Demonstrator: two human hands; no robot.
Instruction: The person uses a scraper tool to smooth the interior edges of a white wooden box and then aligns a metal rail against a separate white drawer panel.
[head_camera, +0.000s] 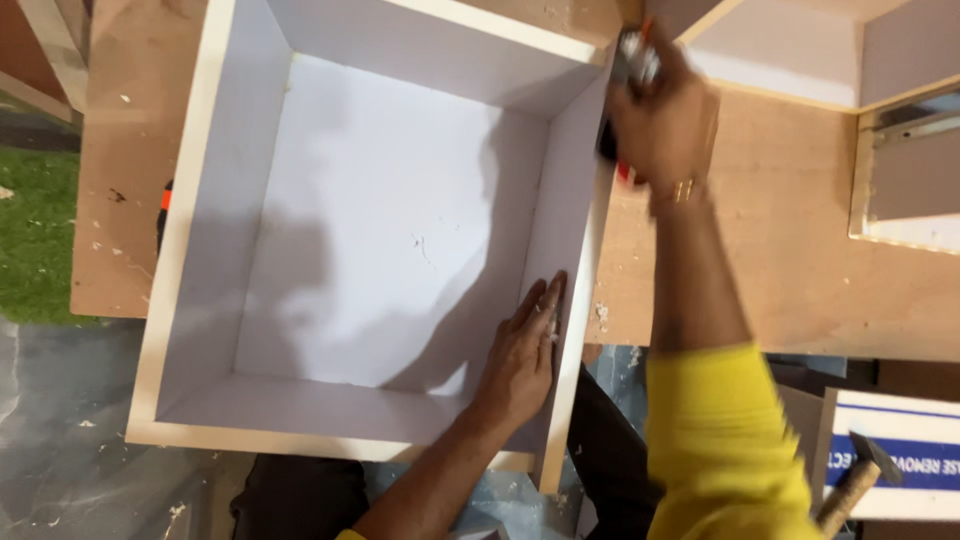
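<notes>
The white box (390, 230) sits open-side up on the workbench (790, 250), filling the middle. The left hand (520, 355) lies flat, fingers unclenched, against its right wall at five o'clock. At one o'clock the right hand (662, 125) is clenched round a blurred tool (634, 62) at the box's corner. A hammer (858, 482) lies at four o'clock.

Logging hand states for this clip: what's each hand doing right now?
Left hand: open, flat against the white box inner side wall.
Right hand: closed on a blurred tool.
</notes>
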